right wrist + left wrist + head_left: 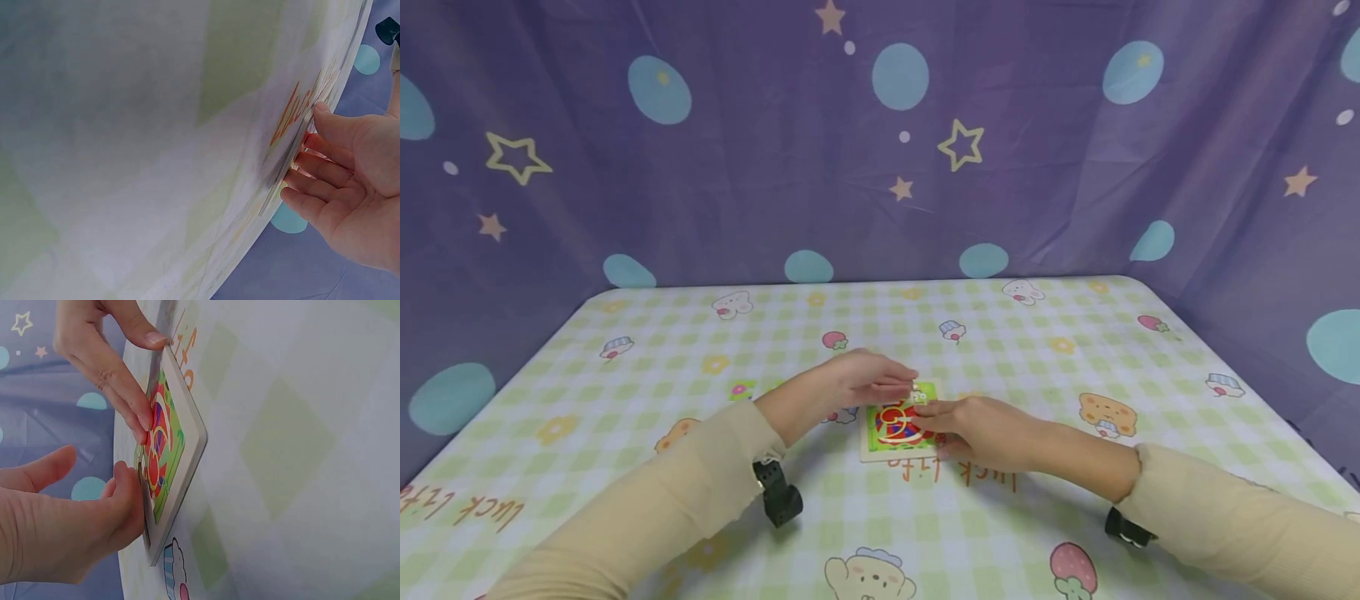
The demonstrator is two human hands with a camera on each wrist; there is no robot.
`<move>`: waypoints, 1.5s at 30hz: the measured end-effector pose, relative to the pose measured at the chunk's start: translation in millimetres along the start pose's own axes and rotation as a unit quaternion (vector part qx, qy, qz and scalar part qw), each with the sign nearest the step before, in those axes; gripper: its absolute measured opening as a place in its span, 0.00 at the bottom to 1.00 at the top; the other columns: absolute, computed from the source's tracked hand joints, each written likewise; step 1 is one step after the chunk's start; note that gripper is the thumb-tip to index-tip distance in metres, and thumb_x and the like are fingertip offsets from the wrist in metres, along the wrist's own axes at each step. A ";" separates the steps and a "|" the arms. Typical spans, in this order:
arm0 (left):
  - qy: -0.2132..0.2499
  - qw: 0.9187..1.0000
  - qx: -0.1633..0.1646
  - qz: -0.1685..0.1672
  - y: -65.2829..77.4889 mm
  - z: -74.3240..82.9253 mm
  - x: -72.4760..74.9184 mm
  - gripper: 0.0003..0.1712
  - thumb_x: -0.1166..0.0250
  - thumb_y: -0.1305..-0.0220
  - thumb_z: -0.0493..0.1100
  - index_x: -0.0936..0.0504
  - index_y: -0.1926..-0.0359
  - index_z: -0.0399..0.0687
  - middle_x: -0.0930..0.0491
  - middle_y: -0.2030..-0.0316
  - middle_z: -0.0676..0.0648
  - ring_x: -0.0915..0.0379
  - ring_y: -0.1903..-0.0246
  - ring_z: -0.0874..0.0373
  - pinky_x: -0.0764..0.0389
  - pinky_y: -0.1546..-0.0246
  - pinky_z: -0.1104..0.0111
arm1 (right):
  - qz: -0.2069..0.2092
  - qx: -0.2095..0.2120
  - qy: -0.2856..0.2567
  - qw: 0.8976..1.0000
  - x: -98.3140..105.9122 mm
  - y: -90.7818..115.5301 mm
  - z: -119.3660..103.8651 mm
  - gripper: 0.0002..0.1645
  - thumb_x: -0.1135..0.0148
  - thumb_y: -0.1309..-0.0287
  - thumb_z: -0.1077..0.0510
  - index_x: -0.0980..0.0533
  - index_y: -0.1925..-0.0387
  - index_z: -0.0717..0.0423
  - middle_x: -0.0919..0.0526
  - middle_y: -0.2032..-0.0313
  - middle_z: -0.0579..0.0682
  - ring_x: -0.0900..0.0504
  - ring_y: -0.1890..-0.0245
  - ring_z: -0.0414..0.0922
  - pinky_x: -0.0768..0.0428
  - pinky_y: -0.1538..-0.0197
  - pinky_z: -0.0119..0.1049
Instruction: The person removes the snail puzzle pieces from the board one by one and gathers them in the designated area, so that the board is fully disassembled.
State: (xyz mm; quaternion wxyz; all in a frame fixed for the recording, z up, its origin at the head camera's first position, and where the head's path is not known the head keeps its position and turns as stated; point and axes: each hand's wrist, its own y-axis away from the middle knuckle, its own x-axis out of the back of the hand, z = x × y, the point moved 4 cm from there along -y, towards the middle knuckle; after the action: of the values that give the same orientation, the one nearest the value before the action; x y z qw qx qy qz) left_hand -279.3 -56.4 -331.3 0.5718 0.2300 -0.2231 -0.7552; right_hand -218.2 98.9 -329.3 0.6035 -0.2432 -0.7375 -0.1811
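Note:
A small square wooden puzzle board [872, 456] lies flat on the table, with a pale rim around a green, red and blue picture. My right hand [988, 429] is at its right side. In the left wrist view its outstretched fingers [132, 400] touch the picture, and its thumb reaches the board's edge. My left hand [868, 379] is over the far left part of the board. Its fingers bend down toward the picture, while the thumb [53, 467] stands apart from them. Whether anything lies under the left fingertips is hidden.
A checked green and white tablecloth [647, 367] with printed cartoons covers the table. Left of the board, partly behind the left forearm, is a small green patch with a pink flower [741, 389]; whether loose or printed I cannot tell. A purple curtain [1037, 167] hangs behind.

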 end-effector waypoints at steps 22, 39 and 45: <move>-0.378 0.912 -0.131 0.091 -7.8 2.7 -8.8 0.15 0.33 0.42 0.40 0.16 0.53 0.43 0.17 0.55 0.45 0.21 0.66 0.60 0.20 0.64 0.73 | 0.003 0.005 -0.007 1.000 -0.9 0.0 1.6 0.27 0.36 0.40 0.56 0.26 0.40 0.58 0.26 0.36 0.55 0.20 0.43 0.50 0.21 0.43 0.44; -0.475 0.851 -0.198 0.102 -7.6 8.6 -20.2 0.03 0.34 0.43 0.37 0.16 0.67 0.41 0.19 0.69 0.47 0.27 0.72 0.60 0.25 0.73 0.75 | 0.004 0.006 -0.018 1.000 -0.5 1.0 2.0 0.25 0.36 0.41 0.57 0.25 0.41 0.58 0.26 0.37 0.56 0.17 0.47 0.47 0.19 0.45 0.42; -0.483 0.845 -0.213 0.087 -7.6 11.0 -20.6 0.05 0.36 0.43 0.36 0.16 0.74 0.42 0.24 0.80 0.51 0.32 0.81 0.62 0.30 0.80 0.77 | 0.001 0.003 -0.017 1.000 -0.6 1.1 2.0 0.26 0.36 0.41 0.57 0.25 0.41 0.58 0.26 0.37 0.55 0.18 0.46 0.48 0.19 0.45 0.41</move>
State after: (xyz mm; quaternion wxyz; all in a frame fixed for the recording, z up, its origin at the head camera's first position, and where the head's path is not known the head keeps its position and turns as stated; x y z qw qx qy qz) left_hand -286.7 -33.9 -325.3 0.4903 -0.3120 -0.3235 -0.7468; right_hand -219.1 100.8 -330.3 0.5920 -0.2452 -0.7477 -0.1745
